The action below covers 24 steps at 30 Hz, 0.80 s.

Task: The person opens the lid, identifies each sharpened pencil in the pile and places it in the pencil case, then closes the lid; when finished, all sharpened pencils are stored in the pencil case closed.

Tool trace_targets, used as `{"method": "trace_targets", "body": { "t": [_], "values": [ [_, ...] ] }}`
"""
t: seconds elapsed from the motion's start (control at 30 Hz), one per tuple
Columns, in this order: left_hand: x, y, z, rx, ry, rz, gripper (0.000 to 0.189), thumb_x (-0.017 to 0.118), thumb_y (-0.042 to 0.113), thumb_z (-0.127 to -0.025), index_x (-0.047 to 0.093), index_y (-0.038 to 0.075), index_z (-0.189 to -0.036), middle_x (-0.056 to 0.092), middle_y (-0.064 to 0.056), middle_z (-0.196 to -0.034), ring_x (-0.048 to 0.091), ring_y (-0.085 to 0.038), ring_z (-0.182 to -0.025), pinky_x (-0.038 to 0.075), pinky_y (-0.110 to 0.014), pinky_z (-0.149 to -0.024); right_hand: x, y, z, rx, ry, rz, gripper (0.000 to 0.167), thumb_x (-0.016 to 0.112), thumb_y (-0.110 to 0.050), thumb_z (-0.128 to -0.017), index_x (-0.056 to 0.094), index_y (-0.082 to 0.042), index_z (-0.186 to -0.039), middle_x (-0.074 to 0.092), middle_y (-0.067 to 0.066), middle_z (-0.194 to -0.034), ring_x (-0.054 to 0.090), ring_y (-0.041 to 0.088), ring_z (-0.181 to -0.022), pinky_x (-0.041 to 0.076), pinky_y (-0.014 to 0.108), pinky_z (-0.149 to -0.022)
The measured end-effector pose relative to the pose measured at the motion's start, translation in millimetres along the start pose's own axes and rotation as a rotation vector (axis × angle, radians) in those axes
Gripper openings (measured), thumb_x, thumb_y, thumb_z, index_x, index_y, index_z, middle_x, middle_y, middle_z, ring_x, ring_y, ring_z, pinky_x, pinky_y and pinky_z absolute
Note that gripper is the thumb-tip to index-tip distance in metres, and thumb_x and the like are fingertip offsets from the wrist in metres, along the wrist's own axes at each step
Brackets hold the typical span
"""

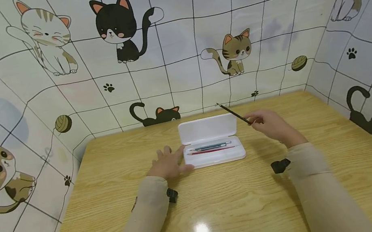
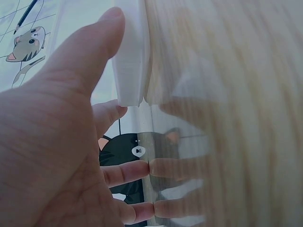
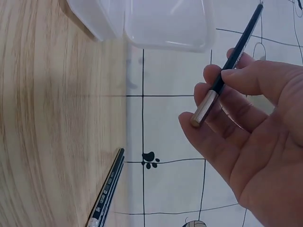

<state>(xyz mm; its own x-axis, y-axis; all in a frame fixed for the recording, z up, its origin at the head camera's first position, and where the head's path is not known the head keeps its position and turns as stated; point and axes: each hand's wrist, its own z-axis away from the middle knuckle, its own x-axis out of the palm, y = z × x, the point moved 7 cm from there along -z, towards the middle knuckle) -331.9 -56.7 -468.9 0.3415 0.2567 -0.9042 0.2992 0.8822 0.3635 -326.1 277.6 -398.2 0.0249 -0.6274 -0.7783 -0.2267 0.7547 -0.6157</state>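
A white pencil case point(image 1: 215, 158) lies on the table with its lid raised at the back. Inside it are grey-blue pencils point(image 1: 209, 147) and a red pencil point(image 1: 212, 150), side by side. My left hand point(image 1: 168, 165) rests at the case's left end, fingers spread on the tabletop, thumb point(image 2: 111, 33) against its side wall. To the right of the case and above the table, my right hand point(image 1: 270, 123) pinches a black pencil point(image 3: 239, 47) between thumb and fingers. Its silver end point(image 3: 204, 109) lies toward the palm side, and the other end slants up to the left.
Two dark pencils point(image 3: 106, 189) with pale lettering lie on the wooden table point(image 1: 238, 205), seen in the right wrist view. A cat-patterned backdrop point(image 1: 182, 51) stands behind the table and along both sides.
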Motion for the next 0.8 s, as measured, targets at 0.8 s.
{"method": "trace_targets", "body": {
  "t": [0.8],
  "values": [
    [0.5,-4.7,-1.7,-0.001,0.016,0.008,0.090,0.065,0.068,-0.088,0.024,0.038,-0.162,0.027,-0.023,-0.156,0.018,-0.051,-0.144,0.025,-0.073,-0.108,50.5,-22.6,-16.2,-0.129,-0.112,0.135,0.032,0.059,0.007,-0.097,0.076,-0.008,-0.119,0.072,0.011,-0.102,0.062,0.025,-0.091,0.052,0.041,-0.076]
  ]
}}
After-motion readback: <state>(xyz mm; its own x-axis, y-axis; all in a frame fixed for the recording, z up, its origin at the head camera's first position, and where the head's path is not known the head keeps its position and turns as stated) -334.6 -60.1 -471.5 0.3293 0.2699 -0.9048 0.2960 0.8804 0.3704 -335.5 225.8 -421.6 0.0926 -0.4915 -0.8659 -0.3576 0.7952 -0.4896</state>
